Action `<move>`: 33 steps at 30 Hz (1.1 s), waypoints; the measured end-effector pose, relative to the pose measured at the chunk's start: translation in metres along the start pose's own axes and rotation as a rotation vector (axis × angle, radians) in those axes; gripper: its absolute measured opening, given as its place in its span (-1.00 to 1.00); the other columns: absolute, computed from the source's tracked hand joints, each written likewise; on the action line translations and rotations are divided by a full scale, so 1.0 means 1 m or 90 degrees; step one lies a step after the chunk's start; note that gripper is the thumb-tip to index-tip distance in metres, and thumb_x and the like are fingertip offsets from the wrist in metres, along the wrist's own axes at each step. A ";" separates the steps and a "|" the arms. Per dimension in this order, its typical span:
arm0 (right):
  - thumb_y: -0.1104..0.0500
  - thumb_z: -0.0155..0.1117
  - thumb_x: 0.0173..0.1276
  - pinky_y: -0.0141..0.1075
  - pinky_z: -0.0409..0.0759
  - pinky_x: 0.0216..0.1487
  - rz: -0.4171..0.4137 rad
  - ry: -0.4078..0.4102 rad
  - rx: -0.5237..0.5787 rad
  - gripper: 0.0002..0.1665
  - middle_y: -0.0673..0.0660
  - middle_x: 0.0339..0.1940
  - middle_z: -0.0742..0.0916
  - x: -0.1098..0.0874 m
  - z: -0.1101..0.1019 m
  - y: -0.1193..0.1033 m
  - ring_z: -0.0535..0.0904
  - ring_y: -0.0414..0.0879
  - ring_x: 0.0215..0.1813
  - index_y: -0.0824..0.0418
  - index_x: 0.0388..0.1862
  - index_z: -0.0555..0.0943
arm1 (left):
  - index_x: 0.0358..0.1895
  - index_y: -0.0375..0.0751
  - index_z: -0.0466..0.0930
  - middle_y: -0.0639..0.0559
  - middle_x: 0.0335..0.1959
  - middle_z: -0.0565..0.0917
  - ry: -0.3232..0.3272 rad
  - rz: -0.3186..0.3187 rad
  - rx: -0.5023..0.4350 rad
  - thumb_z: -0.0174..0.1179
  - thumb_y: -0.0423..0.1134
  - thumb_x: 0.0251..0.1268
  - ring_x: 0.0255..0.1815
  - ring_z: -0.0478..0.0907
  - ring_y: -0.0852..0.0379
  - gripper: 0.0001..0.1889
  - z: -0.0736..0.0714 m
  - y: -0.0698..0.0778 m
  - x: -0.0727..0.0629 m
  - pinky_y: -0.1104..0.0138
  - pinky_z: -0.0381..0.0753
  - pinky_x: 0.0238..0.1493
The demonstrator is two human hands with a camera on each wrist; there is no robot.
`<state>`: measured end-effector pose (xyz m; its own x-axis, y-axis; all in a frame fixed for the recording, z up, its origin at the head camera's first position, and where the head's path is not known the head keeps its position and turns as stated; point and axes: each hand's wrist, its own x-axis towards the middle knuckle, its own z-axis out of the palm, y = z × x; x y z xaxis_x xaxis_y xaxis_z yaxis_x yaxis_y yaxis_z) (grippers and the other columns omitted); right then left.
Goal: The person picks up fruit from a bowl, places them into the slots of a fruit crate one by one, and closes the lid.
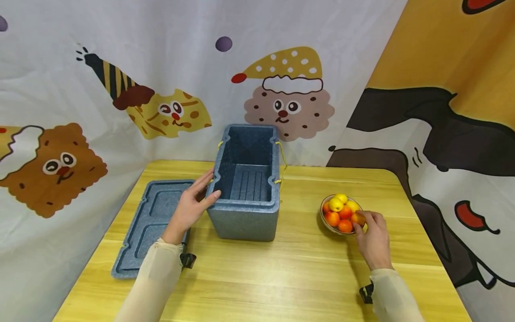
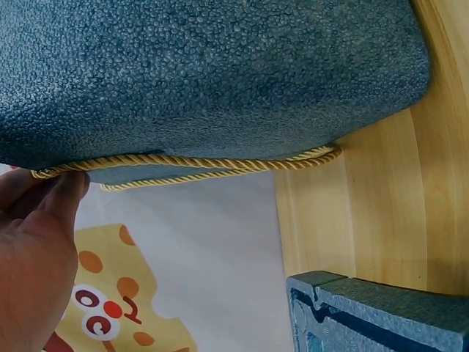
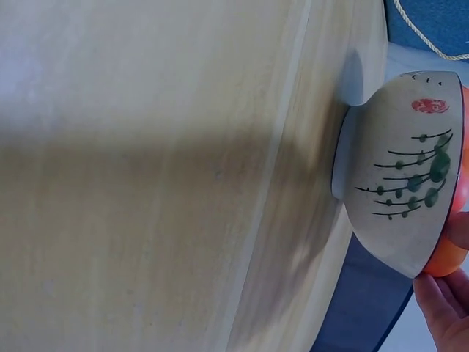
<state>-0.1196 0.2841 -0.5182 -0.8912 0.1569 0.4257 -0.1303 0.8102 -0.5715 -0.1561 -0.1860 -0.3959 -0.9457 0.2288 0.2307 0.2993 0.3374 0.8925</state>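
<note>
A blue-grey foam box [image 1: 245, 223], lidless, stands on the table with its inside bare. My left hand [image 1: 191, 208] holds its near left corner, thumb over the rim and fingers along the outer side. Yellow rope [image 2: 212, 163] runs along that side, close by the fingers. To the right sits a patterned bowl [image 3: 396, 169] full of small oranges [image 1: 332, 218] and yellow lemon-like fruit [image 1: 335, 204]. At the bowl's right edge my right hand [image 1: 375, 239] pinches an orange [image 3: 443, 258] between thumb and fingers, still at the rim.
The box's foam lid [image 1: 161, 203] lies flat on the left of the wooden table [image 1: 306, 273], partly behind the left forearm. A cartoon-printed cloth [image 1: 181, 44] hangs right behind the table. Another yellow rope [image 1: 283, 161] hangs along the box's right side.
</note>
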 end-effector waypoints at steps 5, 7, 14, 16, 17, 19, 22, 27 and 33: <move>0.48 0.37 0.22 0.16 0.39 0.00 0.012 0.007 0.008 -0.63 0.36 -0.01 0.50 0.004 -0.001 -0.001 0.40 0.30 0.05 0.39 0.03 0.60 | 0.46 -0.43 0.19 -0.20 0.51 0.17 0.007 0.009 -0.007 0.17 -0.31 0.44 0.48 0.12 -0.08 -0.38 0.001 -0.002 0.001 0.06 0.17 0.38; 0.46 0.38 0.22 0.14 0.38 0.00 0.009 0.015 0.008 -0.63 0.36 -0.03 0.49 0.006 -0.001 -0.002 0.40 0.30 0.03 0.39 0.03 0.61 | 0.46 -0.44 0.20 -0.20 0.51 0.17 0.015 0.015 -0.012 0.16 -0.33 0.44 0.48 0.13 -0.08 -0.40 0.001 -0.002 0.000 0.10 0.17 0.38; 0.47 0.40 0.20 0.14 0.39 -0.01 0.024 0.044 0.021 -0.61 0.36 -0.04 0.48 0.004 -0.002 -0.003 0.44 0.29 0.00 0.38 0.03 0.63 | 0.46 -0.44 0.20 -0.20 0.51 0.17 0.015 0.016 -0.004 0.15 -0.35 0.45 0.49 0.12 -0.06 -0.41 0.002 -0.001 -0.001 0.20 0.18 0.37; 0.47 0.40 0.20 0.13 0.42 -0.03 0.026 0.053 0.022 -0.60 0.35 -0.03 0.49 0.003 -0.002 -0.003 0.46 0.27 -0.01 0.37 0.04 0.63 | 0.45 -0.44 0.20 -0.21 0.51 0.18 0.015 0.016 -0.001 0.15 -0.34 0.45 0.48 0.12 -0.07 -0.41 0.003 -0.002 0.000 0.18 0.18 0.37; 0.47 0.40 0.20 0.12 0.43 -0.03 0.025 0.059 0.022 -0.60 0.34 -0.03 0.49 0.002 -0.003 -0.003 0.46 0.27 -0.01 0.37 0.04 0.63 | 0.45 -0.44 0.20 -0.21 0.51 0.18 0.015 0.014 0.000 0.15 -0.34 0.44 0.48 0.12 -0.07 -0.40 0.003 -0.003 0.000 0.17 0.18 0.38; 0.47 0.40 0.20 -0.01 0.47 0.01 0.019 0.070 0.024 -0.61 0.33 -0.02 0.50 0.003 -0.005 -0.005 0.48 0.25 0.00 0.36 0.04 0.64 | 0.46 -0.42 0.20 -0.19 0.51 0.17 0.016 0.014 0.001 0.15 -0.35 0.44 0.49 0.12 -0.06 -0.40 0.004 -0.010 0.002 0.14 0.16 0.38; 0.46 0.41 0.20 -0.39 0.45 0.10 0.011 0.082 0.042 -0.62 0.30 -0.01 0.50 0.009 -0.010 -0.011 0.48 0.19 0.03 0.36 0.02 0.65 | 0.48 -0.35 0.20 -0.15 0.52 0.17 0.020 0.019 -0.003 0.16 -0.35 0.44 0.49 0.11 -0.03 -0.40 0.005 -0.023 0.006 0.15 0.15 0.39; 0.43 0.42 0.21 -0.63 0.31 0.14 0.010 0.079 0.094 -0.61 0.24 0.02 0.50 0.026 -0.019 -0.031 0.49 0.09 0.08 0.35 0.04 0.64 | 0.49 -0.23 0.24 -0.02 0.52 0.20 0.034 0.040 -0.023 0.18 -0.32 0.44 0.49 0.12 0.06 -0.40 0.006 -0.038 0.010 0.30 0.15 0.38; 0.45 0.43 0.19 -0.38 0.48 0.14 -0.017 0.058 0.175 -0.57 0.19 0.06 0.53 0.046 -0.021 -0.066 0.49 0.04 0.11 0.34 0.07 0.65 | 0.48 -0.25 0.26 0.01 0.50 0.23 0.043 0.044 -0.017 0.19 -0.32 0.42 0.48 0.14 0.03 -0.40 0.006 -0.042 0.005 0.45 0.17 0.33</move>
<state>-0.1432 0.2500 -0.4462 -0.8450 0.1977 0.4968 -0.2769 0.6330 -0.7229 -0.1729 -0.1933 -0.4340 -0.9293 0.1885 0.3175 0.3621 0.2978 0.8833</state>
